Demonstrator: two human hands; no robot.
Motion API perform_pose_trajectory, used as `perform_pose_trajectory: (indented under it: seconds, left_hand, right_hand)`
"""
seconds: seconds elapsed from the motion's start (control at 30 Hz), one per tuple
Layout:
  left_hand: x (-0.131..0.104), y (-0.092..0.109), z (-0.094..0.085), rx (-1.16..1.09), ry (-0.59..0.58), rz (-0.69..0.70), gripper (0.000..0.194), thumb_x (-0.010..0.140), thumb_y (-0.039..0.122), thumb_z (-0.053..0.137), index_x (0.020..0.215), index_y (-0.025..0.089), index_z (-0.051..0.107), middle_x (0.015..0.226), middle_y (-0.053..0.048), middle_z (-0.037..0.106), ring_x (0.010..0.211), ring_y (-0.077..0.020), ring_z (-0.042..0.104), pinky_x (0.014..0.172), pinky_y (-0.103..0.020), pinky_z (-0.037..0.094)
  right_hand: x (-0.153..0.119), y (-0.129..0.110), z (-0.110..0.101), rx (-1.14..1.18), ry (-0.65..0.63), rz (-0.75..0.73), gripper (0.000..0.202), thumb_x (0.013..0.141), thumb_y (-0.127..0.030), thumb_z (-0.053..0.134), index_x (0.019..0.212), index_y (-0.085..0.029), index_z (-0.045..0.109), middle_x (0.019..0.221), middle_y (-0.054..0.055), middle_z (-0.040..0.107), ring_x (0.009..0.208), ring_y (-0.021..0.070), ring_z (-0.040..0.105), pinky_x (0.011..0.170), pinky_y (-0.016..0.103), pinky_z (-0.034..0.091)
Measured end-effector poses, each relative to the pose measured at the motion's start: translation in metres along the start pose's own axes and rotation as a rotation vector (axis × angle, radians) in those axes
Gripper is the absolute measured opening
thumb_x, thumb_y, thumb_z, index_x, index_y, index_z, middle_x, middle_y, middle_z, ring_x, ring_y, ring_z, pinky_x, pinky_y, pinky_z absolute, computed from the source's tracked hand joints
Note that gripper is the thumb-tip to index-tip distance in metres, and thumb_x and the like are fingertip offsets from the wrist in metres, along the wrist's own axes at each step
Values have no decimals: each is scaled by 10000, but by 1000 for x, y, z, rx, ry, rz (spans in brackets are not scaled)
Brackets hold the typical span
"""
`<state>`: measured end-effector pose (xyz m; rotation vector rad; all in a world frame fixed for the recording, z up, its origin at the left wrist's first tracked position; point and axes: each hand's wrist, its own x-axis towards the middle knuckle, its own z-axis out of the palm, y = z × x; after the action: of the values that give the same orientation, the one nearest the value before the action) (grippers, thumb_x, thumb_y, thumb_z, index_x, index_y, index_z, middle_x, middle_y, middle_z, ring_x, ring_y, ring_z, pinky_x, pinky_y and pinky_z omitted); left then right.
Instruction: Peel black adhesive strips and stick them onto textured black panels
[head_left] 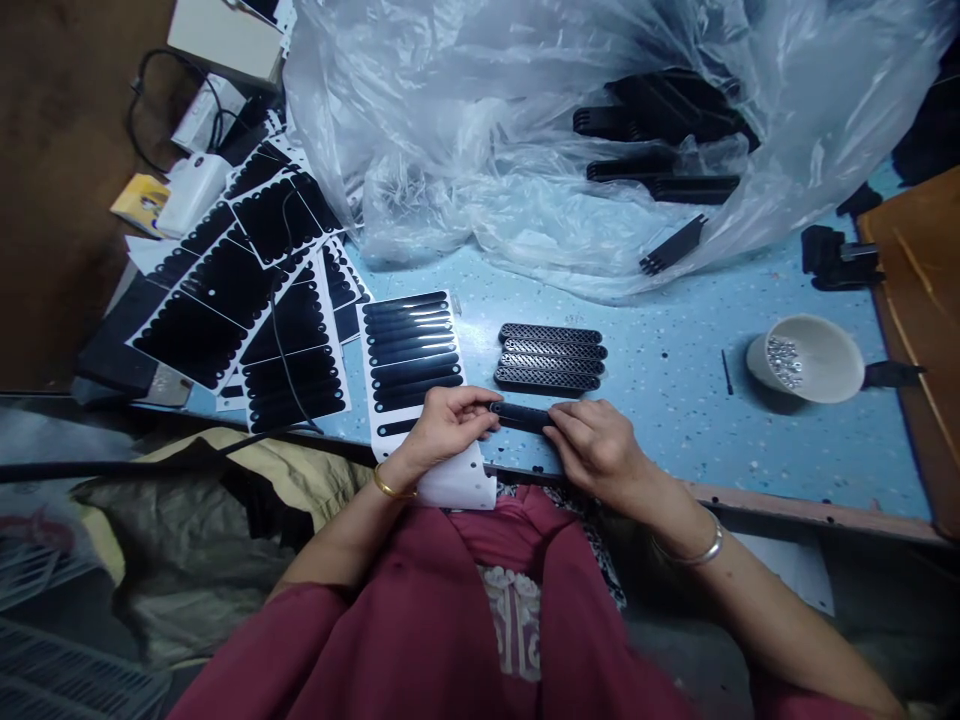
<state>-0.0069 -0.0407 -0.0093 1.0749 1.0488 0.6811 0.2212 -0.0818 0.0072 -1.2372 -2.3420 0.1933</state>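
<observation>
The black bar (523,417) is held at the near edge of the tabletop (675,400), its long axis running from nine o'clock to just past three, the right end slightly nearer the body. The left hand (448,425) has its fingers pinching the nine-o'clock end; the right hand (602,445) pinches the other. From there, four perforated bars (551,357) lie at one o'clock, a sheet (459,482) toward ten.
</observation>
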Motion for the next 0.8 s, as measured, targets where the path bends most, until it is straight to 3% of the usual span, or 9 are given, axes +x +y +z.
perform_pose_trajectory:
  seconds: [0.17,0.37,0.53,0.8]
  left_hand:
    - [0,5,2,32,19,7,334,813,359,696,977,70,724,679,-79,721,600,-146,702,557,-206,585]
    - [2,4,6,35,83,-31,331,754,364,757,921,79,732,697,-72,724,601,-147,705,526,-187,573]
    - [2,4,7,29,98,-18,321,756,358,756,914,79,736,646,-60,715,562,-134,690,533,-184,570]
    - [3,3,6,42,96,23,317,758,376,757,905,95,744,655,-60,721,556,-141,694,538,-202,583]
  right_hand:
    - [1,-1,-2,14,-19,21,144,913,-134,516,954,-119,653,836,114,698,741,209,610,654,340,417]
    - [3,-2,-4,47,-10,34,147,904,-123,528,898,-107,674,837,130,707,719,212,628,656,350,453]
    - [-3,4,0,224,74,124,154,905,-171,577,990,-146,703,883,109,735,751,201,668,674,337,529]
    - [-9,13,7,429,117,251,143,880,-255,654,980,-206,744,880,77,755,765,196,689,696,366,572]
